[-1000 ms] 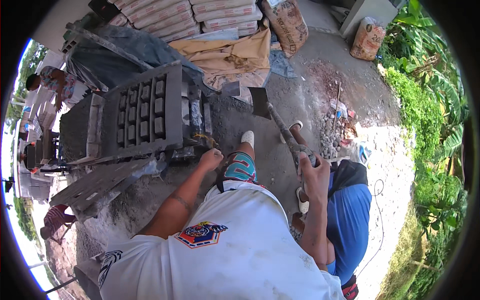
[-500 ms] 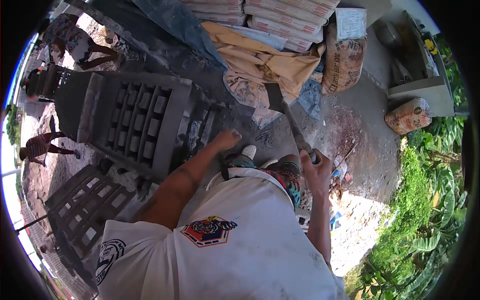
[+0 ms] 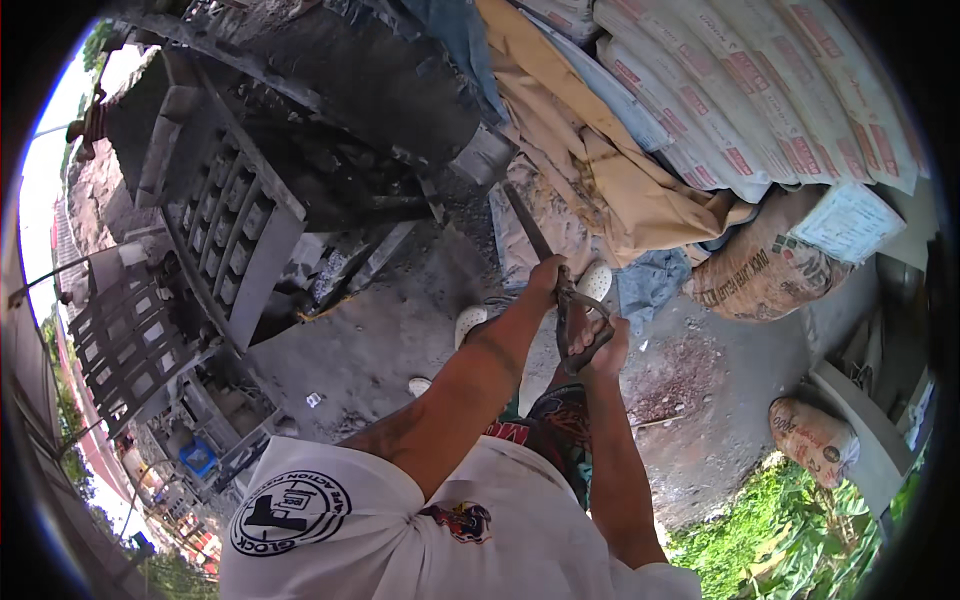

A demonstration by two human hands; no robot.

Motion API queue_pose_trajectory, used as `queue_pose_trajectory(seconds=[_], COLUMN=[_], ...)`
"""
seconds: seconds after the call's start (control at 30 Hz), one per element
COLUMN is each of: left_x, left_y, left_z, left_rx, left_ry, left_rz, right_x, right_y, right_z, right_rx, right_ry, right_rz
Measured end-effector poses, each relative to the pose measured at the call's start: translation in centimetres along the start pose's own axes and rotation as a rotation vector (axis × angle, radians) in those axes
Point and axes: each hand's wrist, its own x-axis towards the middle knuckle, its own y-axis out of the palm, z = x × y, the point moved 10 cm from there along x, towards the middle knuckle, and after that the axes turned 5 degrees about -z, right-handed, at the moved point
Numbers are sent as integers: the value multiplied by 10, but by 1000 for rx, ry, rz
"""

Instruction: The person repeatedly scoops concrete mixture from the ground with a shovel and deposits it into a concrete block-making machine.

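A shovel [image 3: 527,222] stretches away from me, gripped in both hands. My left hand [image 3: 547,277] is closed round its shaft. Lower down, my right hand [image 3: 606,348] is wrapped on the D-shaped handle at the end. The flat grey blade [image 3: 483,155] is at the far end, next to dark, loose-looking material [image 3: 400,90] and the edge of a tan tarp [image 3: 570,150]. Whether the blade touches the material or carries any of it, I cannot tell.
To the left stands a block-moulding frame [image 3: 228,225] with rows of grey cells; a slatted grid [image 3: 135,325] is beyond it. Stacked cement sacks [image 3: 740,100] rise at the far right, near a brown sack [image 3: 765,265]. Another sack [image 3: 810,440] and green plants [image 3: 800,520] lie right.
My left hand, earlier off the shovel, now grips its shaft. The right hand has shifted onto the end handle, and the blade points further left. My view has turned and moved toward the sacks.
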Motion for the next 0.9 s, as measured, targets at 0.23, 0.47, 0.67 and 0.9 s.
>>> queue_pose_trajectory(seconds=[0.23,0.47,0.67,0.9], left_x=[49,50,29,75], left_y=[-13,-9,28,7], left_z=[87,62,72,62], left_rx=[50,299,-75,157], left_ry=[21,-106,-111,-41], left_rz=[-235,-301,-273,-400], right_x=[55,81,62,105], right_y=[-105,-109,-102,-101], right_z=[14,-3,34,37], right_rx=[24,186,143,94], right_ry=[207,229,180,151], right_rz=[-264,-144,231,-212])
